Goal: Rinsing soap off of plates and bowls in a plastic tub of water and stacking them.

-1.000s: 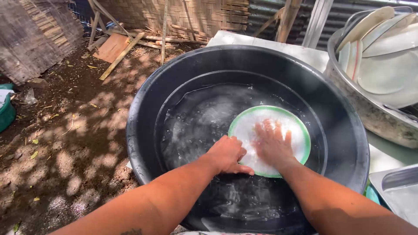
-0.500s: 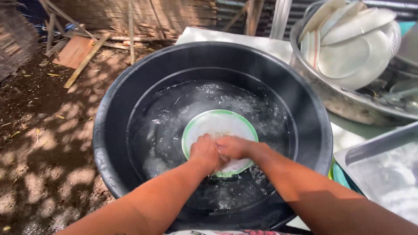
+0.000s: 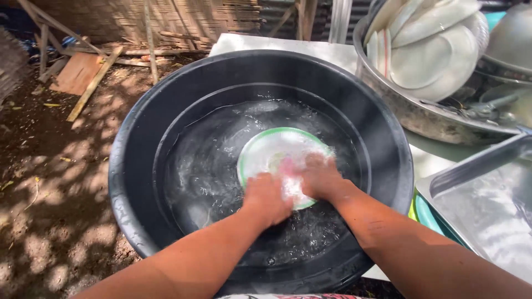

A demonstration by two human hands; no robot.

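Both hands on a plate in a black tub of water

The black tub (image 3: 138, 166) surrounds the hands; a metal basin (image 3: 399, 111) of white plates (image 3: 432, 61) sits beyond the right hand (image 3: 321, 178). Left hand (image 3: 266, 198) grips the green-rimmed plate (image 3: 266, 152); right presses flat, fingertips blurred

I'm scanning the view now and I see no packages, no labels, no signs and no screens anywhere in it.
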